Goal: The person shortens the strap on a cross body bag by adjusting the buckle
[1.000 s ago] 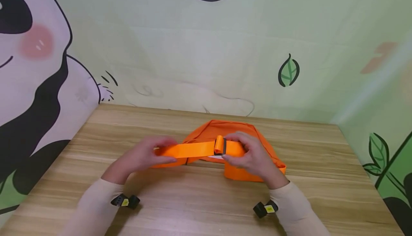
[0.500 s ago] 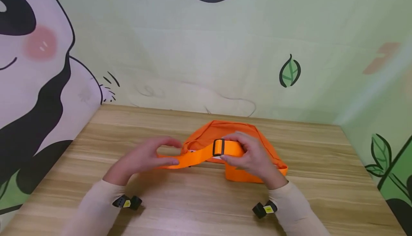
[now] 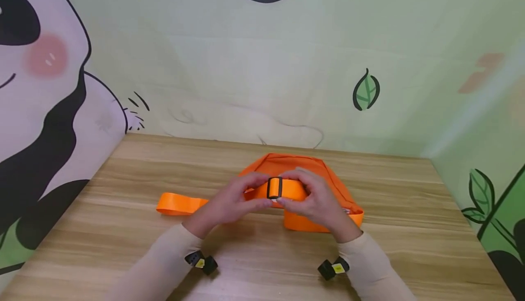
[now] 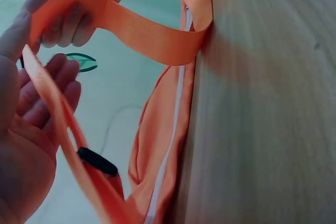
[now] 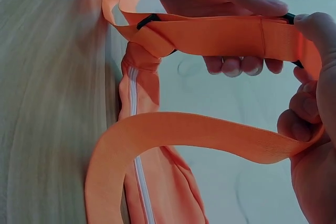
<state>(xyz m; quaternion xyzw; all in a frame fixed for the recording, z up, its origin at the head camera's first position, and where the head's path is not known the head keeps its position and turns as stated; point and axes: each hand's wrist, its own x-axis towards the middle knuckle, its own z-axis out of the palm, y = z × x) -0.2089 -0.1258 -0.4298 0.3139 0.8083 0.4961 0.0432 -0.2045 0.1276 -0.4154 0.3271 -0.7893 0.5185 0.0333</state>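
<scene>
An orange waist bag (image 3: 297, 164) lies on the wooden table, its pale zipper (image 4: 173, 124) facing the person. My left hand (image 3: 229, 200) pinches the orange strap (image 3: 293, 190) beside a black slider buckle (image 3: 269, 188), thumb in front and fingers behind. From the other side, my right hand (image 3: 320, 198) grips the strap close to the same buckle. The buckle is raised in front of the bag, mostly covered by fingers in the right wrist view. A second black fitting (image 5: 148, 20) sits farther along the strap. Past my left wrist, a strap loop (image 3: 180, 204) rests on the table.
The wooden table (image 3: 254, 264) meets a pale green wall (image 3: 197, 64) with painted leaves at the back. A painted panda (image 3: 61, 96) covers the left wall. Black wrist cameras (image 3: 201, 262) sit on both sleeves.
My left hand has let the strap loop go at the left and moved right to the buckle. The loop now lies on the table. My right hand has stayed nearly in place.
</scene>
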